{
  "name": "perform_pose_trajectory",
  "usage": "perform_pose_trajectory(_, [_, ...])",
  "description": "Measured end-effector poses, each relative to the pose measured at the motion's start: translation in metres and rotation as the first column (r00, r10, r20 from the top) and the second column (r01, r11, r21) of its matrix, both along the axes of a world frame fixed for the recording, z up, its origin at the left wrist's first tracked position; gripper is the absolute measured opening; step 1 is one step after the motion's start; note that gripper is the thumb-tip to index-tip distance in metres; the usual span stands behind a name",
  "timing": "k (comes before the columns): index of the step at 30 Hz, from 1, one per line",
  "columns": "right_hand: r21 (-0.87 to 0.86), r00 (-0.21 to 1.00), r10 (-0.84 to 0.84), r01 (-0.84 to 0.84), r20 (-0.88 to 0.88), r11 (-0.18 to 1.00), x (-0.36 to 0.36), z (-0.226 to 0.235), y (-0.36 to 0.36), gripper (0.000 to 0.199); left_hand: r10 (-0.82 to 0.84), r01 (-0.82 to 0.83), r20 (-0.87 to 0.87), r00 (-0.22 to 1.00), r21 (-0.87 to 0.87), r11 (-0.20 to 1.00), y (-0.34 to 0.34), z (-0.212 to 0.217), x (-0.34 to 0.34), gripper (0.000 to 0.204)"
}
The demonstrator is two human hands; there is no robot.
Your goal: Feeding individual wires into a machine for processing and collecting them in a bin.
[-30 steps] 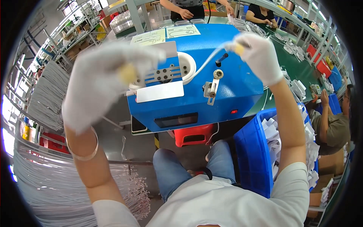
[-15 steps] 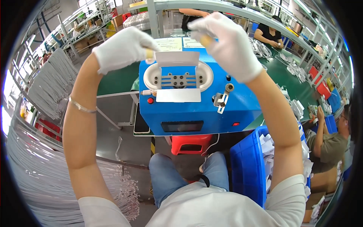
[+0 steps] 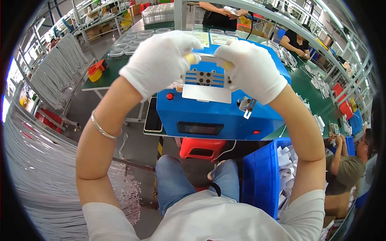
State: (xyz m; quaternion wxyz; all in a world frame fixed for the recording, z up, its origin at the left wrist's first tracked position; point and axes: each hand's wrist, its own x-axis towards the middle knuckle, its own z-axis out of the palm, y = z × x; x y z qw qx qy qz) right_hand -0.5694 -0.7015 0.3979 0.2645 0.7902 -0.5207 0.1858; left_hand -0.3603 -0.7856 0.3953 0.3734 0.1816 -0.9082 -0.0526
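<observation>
A blue machine (image 3: 189,118) stands in front of me, with a slotted metal plate (image 3: 205,78) in the middle of its top. A flat white card (image 3: 207,94) lies along the near side of the plate. My left hand (image 3: 161,60), in a white glove with yellow at the fingertips, is closed at the plate's far left. Gloved the same way, my right hand (image 3: 253,70) curls closed at its right end. Between them, a pale strip shows behind the plate. The hands hide the fixture's rounded white ends and whatever their fingertips grip.
A blue bin (image 3: 261,176) with white pieces stands right of my legs. Bundled pale cables (image 3: 68,176) hang at left. Yellow and red tape rolls (image 3: 96,71) and clear round trays (image 3: 128,42) sit on the green table. Co-workers sit at the back and right.
Both hands have come down and inward onto the fixture, the left moving right. They now cover the white rounded ends that showed before. The view has shifted slightly.
</observation>
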Motion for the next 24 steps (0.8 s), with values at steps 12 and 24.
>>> perform_pose_trajectory(12, [0.409,0.341,-0.295,-0.337,0.893,0.848,-0.006,0.001,-0.033,0.034,0.023,-0.053,-0.131,0.991,-0.230,0.972,-0.008,-0.027,-0.011,0.011])
perform_pose_trajectory(24, [0.004,0.801,0.319,-0.372,0.507,0.928,0.002,-0.008,-0.019,0.012,0.101,-0.138,0.156,0.983,0.249,0.959,0.001,-0.007,-0.016,0.027])
